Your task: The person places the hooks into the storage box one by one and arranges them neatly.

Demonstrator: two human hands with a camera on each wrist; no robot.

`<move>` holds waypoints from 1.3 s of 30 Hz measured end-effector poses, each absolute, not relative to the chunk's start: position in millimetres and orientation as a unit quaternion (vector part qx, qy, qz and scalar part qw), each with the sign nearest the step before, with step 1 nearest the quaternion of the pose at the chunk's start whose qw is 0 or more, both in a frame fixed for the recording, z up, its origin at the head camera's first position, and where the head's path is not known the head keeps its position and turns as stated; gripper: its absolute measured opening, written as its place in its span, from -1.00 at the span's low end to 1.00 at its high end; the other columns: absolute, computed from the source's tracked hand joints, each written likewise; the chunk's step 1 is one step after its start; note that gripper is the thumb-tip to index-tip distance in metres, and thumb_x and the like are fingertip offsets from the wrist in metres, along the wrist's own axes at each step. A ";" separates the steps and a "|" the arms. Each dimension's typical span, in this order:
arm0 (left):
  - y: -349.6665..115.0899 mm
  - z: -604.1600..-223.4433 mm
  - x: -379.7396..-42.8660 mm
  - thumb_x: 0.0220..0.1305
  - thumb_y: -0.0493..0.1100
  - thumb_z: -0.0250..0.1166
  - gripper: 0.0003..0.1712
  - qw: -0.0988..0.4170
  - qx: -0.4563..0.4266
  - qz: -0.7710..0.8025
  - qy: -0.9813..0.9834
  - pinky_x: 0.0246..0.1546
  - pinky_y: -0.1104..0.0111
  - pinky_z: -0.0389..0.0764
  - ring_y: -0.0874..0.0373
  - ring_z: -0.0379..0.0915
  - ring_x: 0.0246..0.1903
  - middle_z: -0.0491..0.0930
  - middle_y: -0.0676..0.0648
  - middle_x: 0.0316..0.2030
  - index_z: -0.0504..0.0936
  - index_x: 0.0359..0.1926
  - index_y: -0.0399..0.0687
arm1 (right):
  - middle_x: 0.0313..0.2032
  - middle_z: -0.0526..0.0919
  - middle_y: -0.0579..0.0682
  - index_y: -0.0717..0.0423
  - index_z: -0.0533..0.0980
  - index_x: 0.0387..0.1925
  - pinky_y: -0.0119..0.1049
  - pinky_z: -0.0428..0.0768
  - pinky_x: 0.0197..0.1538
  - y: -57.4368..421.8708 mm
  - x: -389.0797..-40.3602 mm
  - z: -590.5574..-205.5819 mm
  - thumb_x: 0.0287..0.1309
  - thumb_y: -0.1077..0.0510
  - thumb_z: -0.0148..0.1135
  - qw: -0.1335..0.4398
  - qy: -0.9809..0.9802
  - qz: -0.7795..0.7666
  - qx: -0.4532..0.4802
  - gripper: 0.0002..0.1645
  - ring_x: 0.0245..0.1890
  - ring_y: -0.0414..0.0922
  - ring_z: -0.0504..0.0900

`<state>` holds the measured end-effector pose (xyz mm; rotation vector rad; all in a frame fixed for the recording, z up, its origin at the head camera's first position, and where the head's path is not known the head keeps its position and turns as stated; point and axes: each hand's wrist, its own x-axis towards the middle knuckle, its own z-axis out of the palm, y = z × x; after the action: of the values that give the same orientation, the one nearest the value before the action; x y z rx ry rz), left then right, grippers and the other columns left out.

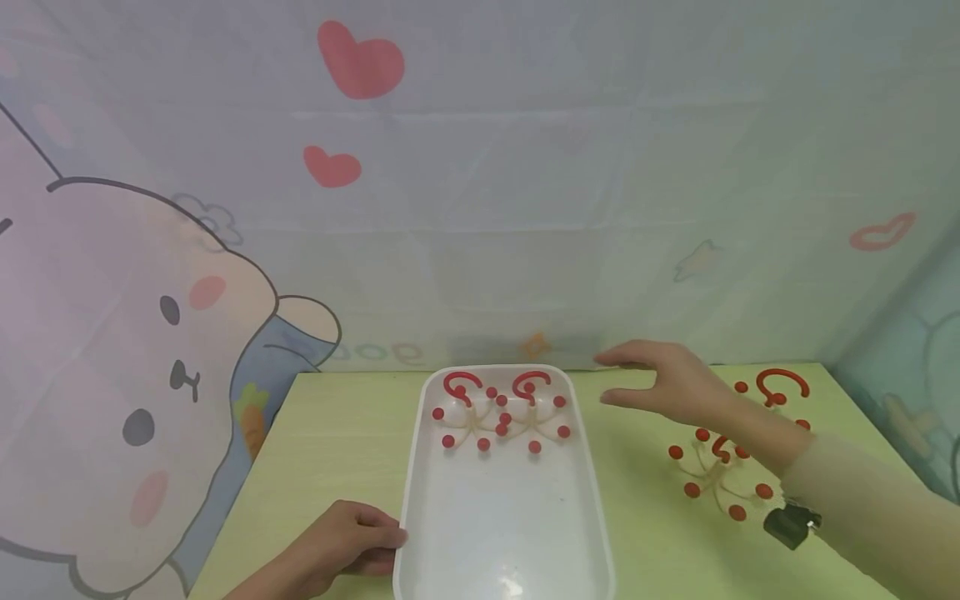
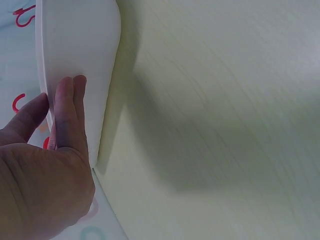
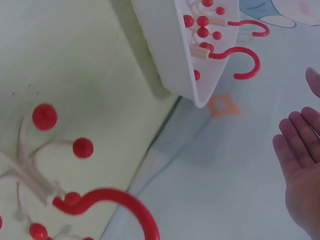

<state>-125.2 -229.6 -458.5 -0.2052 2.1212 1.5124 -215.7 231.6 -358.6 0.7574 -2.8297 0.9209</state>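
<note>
A white tray (image 1: pixel 510 508) holds two cream multi-arm hangers at its far end, a left hanger (image 1: pixel 471 421) and a right hanger (image 1: pixel 533 417). Each has a red hook on top and red balls on its arm ends. My left hand (image 1: pixel 348 540) grips the tray's left side, thumb at the rim and fingers along the outer wall (image 2: pixel 82 45). To the right of the tray, my right hand (image 1: pixel 678 385) is raised with thumb and fingers apart and nothing between them. Beneath and beside my right forearm are a near hanger (image 1: pixel 716 479) and a far hanger (image 1: pixel 780 392), partly hidden.
A pale green wood-grain table (image 1: pixel 337 450) carries everything. Behind it hangs a printed cloth (image 1: pixel 525 208) with hearts and a cartoon animal. A black clip-like piece (image 1: pixel 791 523) shows at my right sleeve.
</note>
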 end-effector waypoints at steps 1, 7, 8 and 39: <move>-230.2 -458.9 -125.2 0.31 -0.28 0.50 -0.75 0.262 -0.073 0.561 0.782 -0.19 0.24 0.85 0.09 0.78 -0.28 0.79 -0.11 -0.24 0.75 -0.10 -0.40 | 0.22 0.73 -0.03 0.05 0.64 0.31 0.19 0.65 0.30 235.5 -212.7 -356.2 0.23 -0.14 0.59 0.035 -0.923 0.297 0.243 -0.30 0.26 0.10 0.67; -231.5 -462.0 -126.5 0.31 -0.26 0.50 -0.74 0.265 -0.069 0.559 0.783 -0.18 0.23 0.85 0.09 0.78 -0.27 0.80 -0.11 -0.23 0.75 -0.09 -0.40 | 0.24 0.71 -0.06 -0.04 0.62 0.33 0.22 0.66 0.27 257.7 -198.4 -346.0 0.22 -0.16 0.59 0.038 -0.928 0.286 0.235 -0.29 0.27 0.11 0.66; -231.5 -462.4 -126.7 0.32 -0.26 0.50 -0.74 0.265 -0.069 0.559 0.783 -0.18 0.23 0.85 0.09 0.78 -0.27 0.80 -0.11 -0.23 0.75 -0.09 -0.40 | 0.24 0.71 -0.05 -0.04 0.62 0.33 0.23 0.66 0.26 261.3 -196.7 -345.4 0.23 -0.16 0.58 0.040 -0.928 0.285 0.238 -0.30 0.27 0.13 0.66; -231.5 -460.8 -125.3 0.30 -0.28 0.51 -0.75 0.264 -0.072 0.570 0.775 -0.19 0.23 0.85 0.10 0.79 -0.29 0.80 -0.12 -0.25 0.76 -0.10 -0.40 | 0.08 0.70 -0.31 -0.16 0.65 0.26 -0.65 0.57 0.03 352.7 -161.7 -384.1 0.06 0.03 0.71 0.105 -0.938 0.255 0.211 -0.30 0.11 -0.62 0.52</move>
<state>-125.3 -231.5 -460.8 -0.1949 2.0942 1.5393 -161.7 352.7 -384.1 0.6203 -2.7636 0.7517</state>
